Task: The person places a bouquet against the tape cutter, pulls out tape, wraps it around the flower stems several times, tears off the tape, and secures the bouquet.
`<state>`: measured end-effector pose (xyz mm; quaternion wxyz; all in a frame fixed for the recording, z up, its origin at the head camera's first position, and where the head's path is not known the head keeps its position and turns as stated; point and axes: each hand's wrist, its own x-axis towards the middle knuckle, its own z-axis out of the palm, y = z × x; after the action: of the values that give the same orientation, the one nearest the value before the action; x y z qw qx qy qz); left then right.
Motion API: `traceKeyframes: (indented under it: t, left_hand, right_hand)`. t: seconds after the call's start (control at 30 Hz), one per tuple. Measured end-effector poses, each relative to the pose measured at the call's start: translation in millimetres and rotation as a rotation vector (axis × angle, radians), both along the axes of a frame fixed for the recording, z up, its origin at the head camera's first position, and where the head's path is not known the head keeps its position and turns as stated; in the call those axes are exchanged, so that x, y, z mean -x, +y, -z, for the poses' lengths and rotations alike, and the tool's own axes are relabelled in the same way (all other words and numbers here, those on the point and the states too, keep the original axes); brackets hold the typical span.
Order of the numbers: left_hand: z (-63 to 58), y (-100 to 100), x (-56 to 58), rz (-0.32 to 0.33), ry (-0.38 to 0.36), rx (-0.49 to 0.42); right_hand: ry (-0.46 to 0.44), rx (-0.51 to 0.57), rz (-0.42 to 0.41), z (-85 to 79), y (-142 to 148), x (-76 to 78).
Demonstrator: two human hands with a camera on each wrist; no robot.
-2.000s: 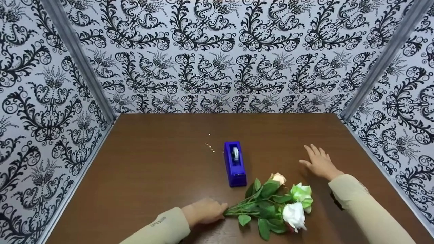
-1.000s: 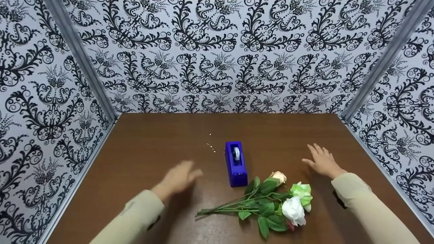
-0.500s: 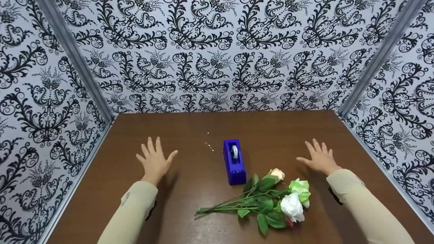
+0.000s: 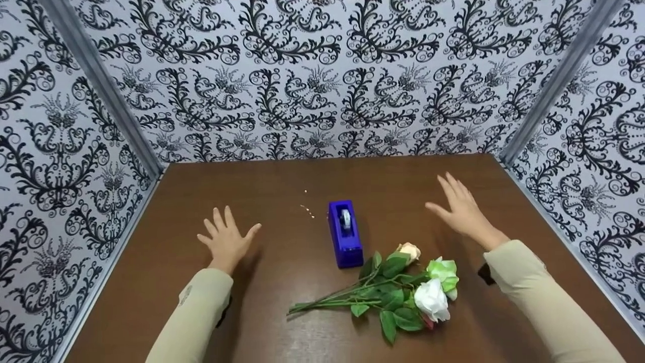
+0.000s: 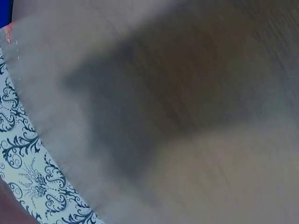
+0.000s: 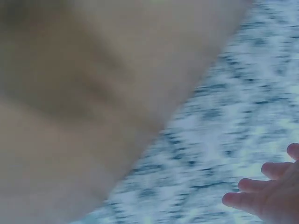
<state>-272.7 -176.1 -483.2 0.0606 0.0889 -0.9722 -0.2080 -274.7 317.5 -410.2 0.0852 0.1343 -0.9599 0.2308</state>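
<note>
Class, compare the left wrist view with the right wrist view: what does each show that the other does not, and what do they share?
Only the left wrist view: a blue corner of the tape dispenser at the top left, and a reddish shape at the bottom left, too cropped to name for sure.

Only the right wrist view: fingers of the right hand, at the lower right.

Both: the brown table with a dark shadow on it, and the patterned wall, which is blurred in the right wrist view.

both hands (image 4: 228, 244) (image 4: 466, 214) have fingers extended.
</note>
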Motion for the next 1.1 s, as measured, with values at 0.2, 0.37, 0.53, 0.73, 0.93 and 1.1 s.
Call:
traceKeyframes:
  t: [0.2, 0.37, 0.53, 0.73, 0.93, 1.1]
  left_hand:
    - [5.0, 18.0, -4.3, 0.090, 0.001, -0.016]
    - [4.3, 56.5, -14.6, 0.241, 0.041, -0.062]
    - [0.7, 106.4, -27.2, 0.425, 0.078, -0.215]
    - [-2.3, 158.5, -30.0, 0.483, -0.006, -0.586]
    - [3.5, 175.4, -24.0, 0.341, -0.171, -0.821]
    - [5.3, 174.2, -19.7, 0.308, -0.217, -0.860]
  right_hand:
    - [0.128, 0.183, -0.096, -24.3, -45.4, -35.4]
    - [0.137, 0.281, -0.144, -15.4, -84.9, -56.4]
    - [-0.097, 0.290, -0.102, 5.2, -116.2, -47.1]
    - [-0.509, 0.228, -0.039, 24.4, -142.3, -21.0]
    - [-0.792, 0.434, 0.054, 37.3, -157.6, -8.6]
    - [-0.871, 0.567, 0.124, 43.6, -161.5, -3.5]
